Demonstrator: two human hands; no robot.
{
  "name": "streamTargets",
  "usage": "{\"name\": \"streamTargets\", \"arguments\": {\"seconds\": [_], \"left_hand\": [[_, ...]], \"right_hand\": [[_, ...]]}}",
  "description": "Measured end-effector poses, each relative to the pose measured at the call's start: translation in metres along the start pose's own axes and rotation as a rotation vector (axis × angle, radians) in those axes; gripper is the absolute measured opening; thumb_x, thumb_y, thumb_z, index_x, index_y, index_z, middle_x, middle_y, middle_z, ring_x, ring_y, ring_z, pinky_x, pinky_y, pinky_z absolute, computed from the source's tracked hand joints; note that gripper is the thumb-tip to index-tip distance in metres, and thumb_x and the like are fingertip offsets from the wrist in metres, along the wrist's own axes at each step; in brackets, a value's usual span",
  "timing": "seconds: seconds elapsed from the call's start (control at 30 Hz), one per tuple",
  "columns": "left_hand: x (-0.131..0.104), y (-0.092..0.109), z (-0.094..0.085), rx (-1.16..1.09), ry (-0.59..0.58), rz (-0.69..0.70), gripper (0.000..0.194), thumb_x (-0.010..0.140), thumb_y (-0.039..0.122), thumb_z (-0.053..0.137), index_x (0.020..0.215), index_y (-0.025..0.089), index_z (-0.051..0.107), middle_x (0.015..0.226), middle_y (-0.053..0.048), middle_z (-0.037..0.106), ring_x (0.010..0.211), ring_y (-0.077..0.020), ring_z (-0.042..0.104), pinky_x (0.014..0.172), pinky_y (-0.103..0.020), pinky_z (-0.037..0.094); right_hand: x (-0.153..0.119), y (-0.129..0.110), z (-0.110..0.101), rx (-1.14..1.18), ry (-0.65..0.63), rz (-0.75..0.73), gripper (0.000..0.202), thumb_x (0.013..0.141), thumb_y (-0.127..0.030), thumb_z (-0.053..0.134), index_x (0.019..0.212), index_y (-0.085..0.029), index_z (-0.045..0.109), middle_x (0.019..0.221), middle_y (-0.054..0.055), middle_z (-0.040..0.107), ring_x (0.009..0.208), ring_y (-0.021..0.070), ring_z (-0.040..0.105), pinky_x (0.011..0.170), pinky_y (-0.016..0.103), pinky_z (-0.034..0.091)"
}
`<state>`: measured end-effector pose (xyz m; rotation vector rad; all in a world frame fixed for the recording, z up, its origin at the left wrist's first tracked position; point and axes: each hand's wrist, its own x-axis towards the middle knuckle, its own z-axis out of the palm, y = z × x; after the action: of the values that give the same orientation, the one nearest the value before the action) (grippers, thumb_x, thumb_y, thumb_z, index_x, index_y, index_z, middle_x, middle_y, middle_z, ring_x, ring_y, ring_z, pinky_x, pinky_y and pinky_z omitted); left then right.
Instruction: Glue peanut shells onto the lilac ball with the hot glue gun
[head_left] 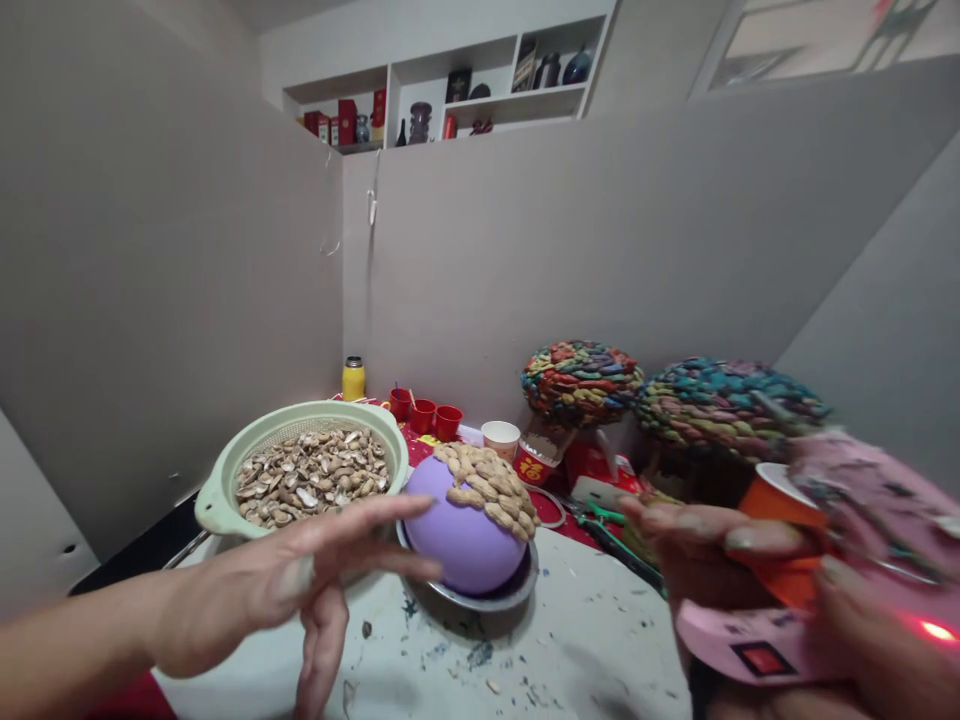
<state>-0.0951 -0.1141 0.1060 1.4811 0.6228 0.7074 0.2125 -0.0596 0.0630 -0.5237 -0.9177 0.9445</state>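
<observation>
My left hand reaches in from the left with its fingers stretched out and nothing in them. Its fingertips overlap the left side of a purple balloon; I cannot tell whether they touch it. Peanut shells cover the balloon's upper right, and it rests in a metal bowl. At the lower right my right hand is closed around a pink glue gun, blurred, with an orange part and a lit red light.
A pale green colander of peanut shells stands left of the balloon. Behind are red cups, a white paper cup and a yellow bottle. Two multicoloured shell-covered domes stand back right, with green-handled pliers below. Walls enclose the table.
</observation>
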Motion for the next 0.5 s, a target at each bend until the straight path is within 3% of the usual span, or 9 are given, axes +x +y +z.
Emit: {"name": "streamTargets", "arguments": {"seconds": [0.1, 0.17, 0.27, 0.4, 0.5], "left_hand": [[0.007, -0.008, -0.002, -0.204, -0.094, -0.049, 0.082, 0.083, 0.077, 0.035, 0.152, 0.040, 0.013, 0.152, -0.016, 0.037, 0.056, -0.0120, 0.068, 0.055, -0.028, 0.055], [0.017, -0.016, 0.002, -0.351, -0.139, -0.037, 0.080, 0.082, 0.079, 0.031, 0.151, 0.043, 0.013, 0.156, -0.015, 0.029, 0.055, -0.0126, 0.068, 0.050, -0.029, 0.055], [0.032, -0.027, 0.011, -0.536, -0.173, -0.005, 0.079, 0.083, 0.078, 0.029, 0.150, 0.038, 0.021, 0.153, -0.016, 0.033, 0.060, -0.0157, 0.070, 0.045, -0.027, 0.053], [0.045, -0.038, 0.022, -0.683, -0.173, 0.013, 0.078, 0.085, 0.074, 0.034, 0.148, 0.029, 0.030, 0.146, -0.019, 0.042, 0.069, -0.0185, 0.072, 0.041, -0.019, 0.047], [0.049, -0.045, 0.024, -0.738, -0.168, 0.019, 0.078, 0.084, 0.072, 0.038, 0.146, 0.025, 0.034, 0.144, -0.021, 0.043, 0.070, -0.0193, 0.072, 0.041, -0.017, 0.044]], "right_hand": [[-0.013, 0.000, 0.012, 0.007, -0.027, 0.105, 0.015, 0.075, -0.040, 0.077, 0.077, -0.026, 0.070, 0.084, 0.003, 0.066, 0.087, 0.0234, 0.065, 0.087, 0.035, 0.056], [-0.025, 0.006, 0.019, -0.042, -0.081, 0.150, 0.019, 0.074, -0.041, 0.078, 0.078, -0.025, 0.069, 0.084, 0.003, 0.065, 0.082, 0.0210, 0.065, 0.078, 0.029, 0.057], [-0.043, 0.024, 0.025, -0.100, -0.211, 0.274, 0.020, 0.077, -0.039, 0.078, 0.088, -0.026, 0.068, 0.084, 0.001, 0.065, 0.077, 0.0167, 0.063, 0.068, 0.023, 0.054], [-0.054, 0.048, 0.024, -0.207, -0.249, 0.289, 0.026, 0.078, -0.045, 0.076, 0.090, -0.024, 0.065, 0.090, 0.002, 0.063, 0.090, 0.0214, 0.061, 0.084, 0.032, 0.051], [-0.053, 0.053, 0.021, -0.265, -0.258, 0.288, 0.027, 0.079, -0.045, 0.075, 0.082, -0.022, 0.061, 0.085, 0.001, 0.059, 0.086, 0.0206, 0.059, 0.086, 0.034, 0.050]]}}
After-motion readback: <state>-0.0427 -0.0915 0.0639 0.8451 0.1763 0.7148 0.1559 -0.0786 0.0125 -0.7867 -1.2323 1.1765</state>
